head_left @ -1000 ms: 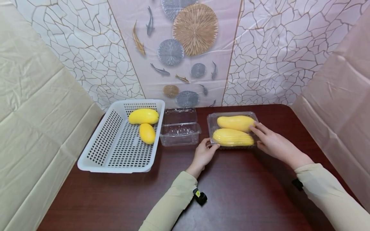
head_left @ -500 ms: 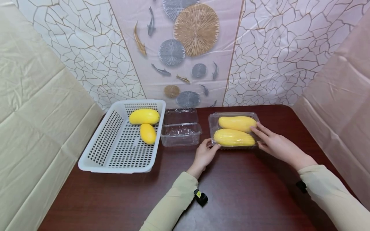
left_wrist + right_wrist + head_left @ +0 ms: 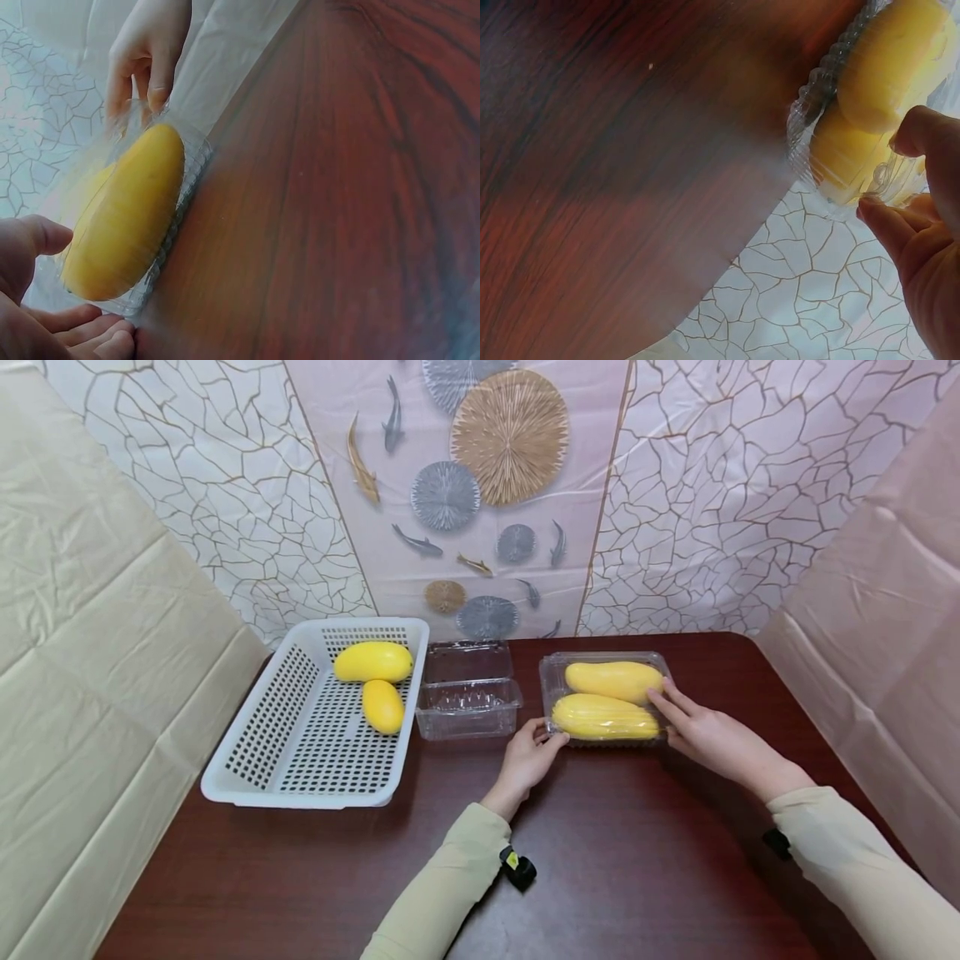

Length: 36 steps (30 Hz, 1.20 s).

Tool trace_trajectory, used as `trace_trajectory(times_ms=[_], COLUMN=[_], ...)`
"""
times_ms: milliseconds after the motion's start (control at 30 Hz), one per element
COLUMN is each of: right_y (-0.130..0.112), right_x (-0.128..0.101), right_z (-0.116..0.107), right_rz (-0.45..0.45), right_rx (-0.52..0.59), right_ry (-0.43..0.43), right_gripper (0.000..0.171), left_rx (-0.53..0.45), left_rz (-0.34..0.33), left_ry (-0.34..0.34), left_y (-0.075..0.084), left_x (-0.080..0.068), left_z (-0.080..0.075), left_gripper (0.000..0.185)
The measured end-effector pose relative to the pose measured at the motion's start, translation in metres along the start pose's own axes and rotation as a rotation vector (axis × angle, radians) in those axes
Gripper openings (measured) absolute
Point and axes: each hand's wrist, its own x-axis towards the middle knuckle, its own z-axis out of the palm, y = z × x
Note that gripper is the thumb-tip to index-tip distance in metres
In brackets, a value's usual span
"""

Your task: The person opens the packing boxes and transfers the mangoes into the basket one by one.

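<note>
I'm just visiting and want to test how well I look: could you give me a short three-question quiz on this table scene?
1. True or false: the clear box between the two hands has its lid down over two yellow fruits.
2. How many yellow fruits lie in the white basket?
3. Which hand touches the box's right end? A) left hand B) right hand C) neither

Key:
1. True; both fruits show through the closed lid.
2. Two.
3. B; its fingers rest on the lid there, while the left hand holds the near left corner. An empty open box sits beside the basket.
</note>
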Motion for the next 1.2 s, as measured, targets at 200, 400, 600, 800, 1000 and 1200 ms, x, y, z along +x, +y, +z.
trace_trajectory(times_ms=[200, 400, 600, 800, 1000, 1200], right_y=[0.0, 0.002, 0.006, 0.007, 0.009, 0.011], right_x=[0.001, 0.002, 0.003, 0.002, 0.003, 0.005], right_z=[0.0, -0.004, -0.011, -0.015, -0.015, -0.017], right_rz=[0.0, -0.019, -0.018, -0.032, -0.041, -0.04], right_rx=[0.001, 0.04, 0.096, 0.127, 0.13, 0.13], right_ry=[-0.003, -0.032, -0.074, -0.108, -0.11, -0.124], right_gripper=[0.071, 0.072, 0.075, 0.084, 0.081, 0.075], left_rx=[-0.005, -0.011, -0.004, 0.016, 0.021, 0.029], left_rz=[-0.012, -0.009, -0.008, -0.022, -0.016, -0.023], left_ry=[-0.009, -0.007, -0.007, -0.008, -0.001, 0.0], left_y=[0.001, 0.002, 0.003, 0.004, 0.003, 0.003], left_x=[0.0, 0.001, 0.001, -0.001, -0.001, -0.001], left_z=[-0.002, -0.003, -0.003, -0.002, -0.002, -0.001], left_gripper=[0.057, 0.056, 0.055, 0.055, 0.055, 0.054])
